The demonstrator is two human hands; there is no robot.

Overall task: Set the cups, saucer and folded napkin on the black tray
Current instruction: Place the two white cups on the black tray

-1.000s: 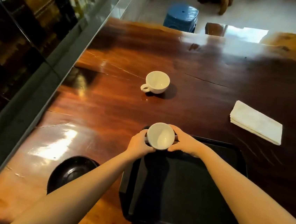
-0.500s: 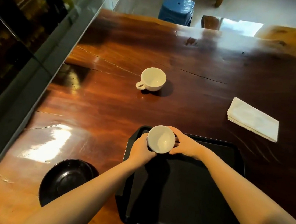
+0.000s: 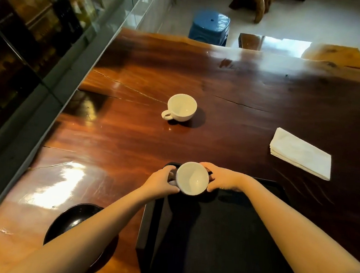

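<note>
Both hands, left hand point(image 3: 160, 182) and right hand point(image 3: 221, 179), pinched the near cup point(image 3: 192, 178) between their fingers; its handle stayed mostly hidden behind the left fingers.

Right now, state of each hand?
Left hand: closed on the cup, handle side, at the tray's far left corner.
Right hand: closed on the same cup, opposite side.
</note>
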